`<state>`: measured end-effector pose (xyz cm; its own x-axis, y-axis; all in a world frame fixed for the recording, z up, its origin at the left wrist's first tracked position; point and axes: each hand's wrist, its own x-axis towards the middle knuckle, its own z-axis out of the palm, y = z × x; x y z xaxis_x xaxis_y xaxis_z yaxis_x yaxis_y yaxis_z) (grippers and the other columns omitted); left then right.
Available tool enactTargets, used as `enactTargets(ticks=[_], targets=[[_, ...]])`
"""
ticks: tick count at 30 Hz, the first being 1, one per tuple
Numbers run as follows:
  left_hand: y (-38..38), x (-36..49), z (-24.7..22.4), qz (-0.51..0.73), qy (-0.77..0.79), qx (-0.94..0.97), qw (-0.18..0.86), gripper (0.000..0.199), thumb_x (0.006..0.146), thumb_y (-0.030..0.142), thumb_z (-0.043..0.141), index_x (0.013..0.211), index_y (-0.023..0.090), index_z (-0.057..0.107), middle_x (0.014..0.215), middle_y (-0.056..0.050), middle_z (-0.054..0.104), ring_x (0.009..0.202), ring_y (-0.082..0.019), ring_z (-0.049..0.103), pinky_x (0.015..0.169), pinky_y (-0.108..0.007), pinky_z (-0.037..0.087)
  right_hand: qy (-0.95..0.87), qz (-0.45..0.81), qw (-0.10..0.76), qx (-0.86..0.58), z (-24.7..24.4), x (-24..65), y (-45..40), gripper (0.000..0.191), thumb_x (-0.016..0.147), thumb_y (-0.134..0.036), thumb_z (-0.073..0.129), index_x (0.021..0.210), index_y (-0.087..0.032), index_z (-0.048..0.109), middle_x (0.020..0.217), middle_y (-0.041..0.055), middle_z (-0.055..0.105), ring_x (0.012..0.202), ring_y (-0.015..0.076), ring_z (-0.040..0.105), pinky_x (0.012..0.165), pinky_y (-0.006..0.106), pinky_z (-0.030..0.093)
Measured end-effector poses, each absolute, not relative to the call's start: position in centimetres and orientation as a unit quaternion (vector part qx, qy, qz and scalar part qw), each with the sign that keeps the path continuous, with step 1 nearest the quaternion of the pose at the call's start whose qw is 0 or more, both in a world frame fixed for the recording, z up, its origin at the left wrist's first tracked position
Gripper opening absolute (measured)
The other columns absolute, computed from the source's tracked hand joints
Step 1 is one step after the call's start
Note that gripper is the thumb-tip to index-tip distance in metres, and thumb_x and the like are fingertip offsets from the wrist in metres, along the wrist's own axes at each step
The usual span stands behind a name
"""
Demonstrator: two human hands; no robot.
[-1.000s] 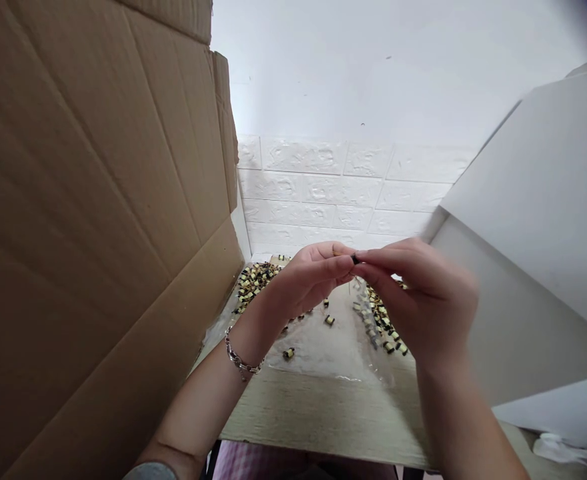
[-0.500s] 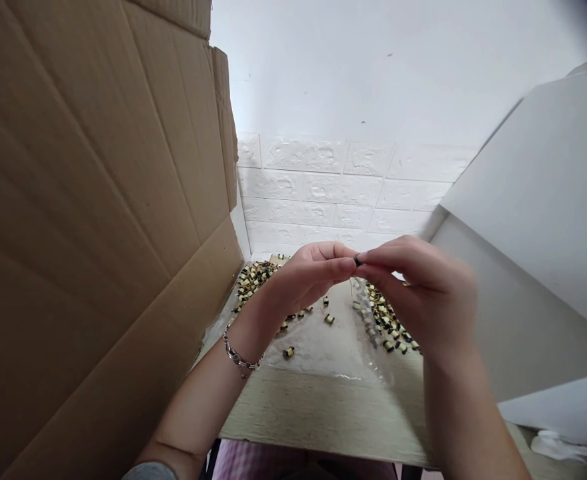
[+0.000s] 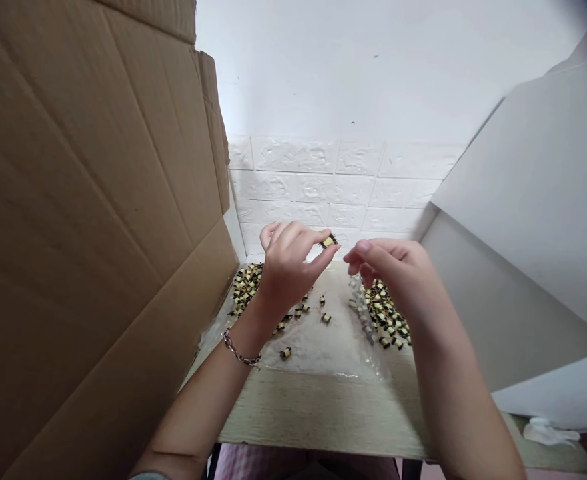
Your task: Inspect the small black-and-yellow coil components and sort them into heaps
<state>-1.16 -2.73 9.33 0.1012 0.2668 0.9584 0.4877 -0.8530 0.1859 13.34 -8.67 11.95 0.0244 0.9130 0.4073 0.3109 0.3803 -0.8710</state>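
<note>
Left hand (image 3: 286,263): fingers (image 3: 325,257) gripped a transformer bobbin (image 3: 328,241), long axis tilted.
Right hand (image 3: 391,270): loosely open, empty, nearby on the bobbin's right.

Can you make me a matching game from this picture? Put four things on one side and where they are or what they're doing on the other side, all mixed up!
Things:
1. left hand
2. right hand
3. chain bracelet
4. cardboard sheet

Where or what:
A. around the left wrist
B. pinching a small yellow-and-black electronic part
C. standing up at the left side of the view
D. above a pile of those parts

Right pairs: 1-B, 2-D, 3-A, 4-C
</note>
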Motion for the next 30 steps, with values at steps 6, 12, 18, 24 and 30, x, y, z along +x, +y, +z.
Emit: enactTargets(ticks=[6, 12, 18, 24, 30], targets=[[-1.8, -1.2, 8.4, -0.600, -0.253, -0.749, 0.122, 0.010, 0.073, 0.028, 0.058, 0.082, 0.027, 0.062, 0.069, -0.001, 0.056, 0.070, -0.017, 0.047, 0.093, -0.039, 0.017, -0.589, 0.426, 0.522, -0.446, 11.1, 12.7, -6.8, 0.035, 0.069, -0.045, 0.056, 0.066, -0.012, 0.063, 0.051, 0.0022, 0.058, 0.036, 0.0062, 0.042, 0.035, 0.019, 0.031], [-1.5, -1.3, 8.0, -0.586, -0.252, -0.763, 0.101, 0.015, 0.073, 0.027, 0.057, 0.087, 0.029, 0.062, 0.071, -0.001, 0.055, 0.073, -0.018, 0.047, 0.095, -0.039, 0.011, -0.561, 0.476, 0.521, -0.433, 10.8, 12.4, -6.3, 0.030, 0.068, -0.040, 0.057, 0.062, -0.011, 0.062, 0.046, 0.0015, 0.056, 0.034, 0.0062, 0.042, 0.033, 0.018, 0.030], [-1.2, -1.2, 8.0, -0.569, -0.258, -0.759, 0.183, 0.014, 0.075, 0.025, 0.055, 0.087, 0.027, 0.061, 0.071, 0.000, 0.056, 0.072, -0.017, 0.048, 0.092, -0.038, 0.015, -0.589, 0.468, 0.503, -0.426, 10.4, 12.6, -5.7, 0.019, 0.069, -0.030, 0.053, 0.060, -0.013, 0.058, 0.046, -0.0013, 0.054, 0.035, 0.0053, 0.042, 0.035, 0.016, 0.030], [-1.2, -0.9, 8.2, -0.576, -0.275, -0.731, 0.243, 0.008, 0.075, 0.028, 0.056, 0.077, 0.021, 0.058, 0.067, 0.001, 0.059, 0.067, -0.014, 0.051, 0.086, -0.035, 0.022, -0.599, 0.438, 0.516, -0.428, 10.2, 12.6, -5.2, 0.017, 0.069, -0.020, 0.045, 0.055, -0.015, 0.053, 0.042, -0.0029, 0.048, 0.036, 0.0052, 0.038, 0.036, 0.018, 0.026], [-1.1, -0.8, 8.3, -0.581, -0.293, -0.738, 0.179, 0.010, 0.073, 0.029, 0.059, 0.072, 0.020, 0.056, 0.072, 0.003, 0.063, 0.070, -0.013, 0.054, 0.086, -0.034, 0.025, -0.615, 0.379, 0.521, -0.455, 10.2, 12.7, -5.1, 0.018, 0.069, -0.019, 0.044, 0.052, -0.015, 0.050, 0.041, -0.0038, 0.045, 0.039, 0.0052, 0.036, 0.039, 0.019, 0.026]])
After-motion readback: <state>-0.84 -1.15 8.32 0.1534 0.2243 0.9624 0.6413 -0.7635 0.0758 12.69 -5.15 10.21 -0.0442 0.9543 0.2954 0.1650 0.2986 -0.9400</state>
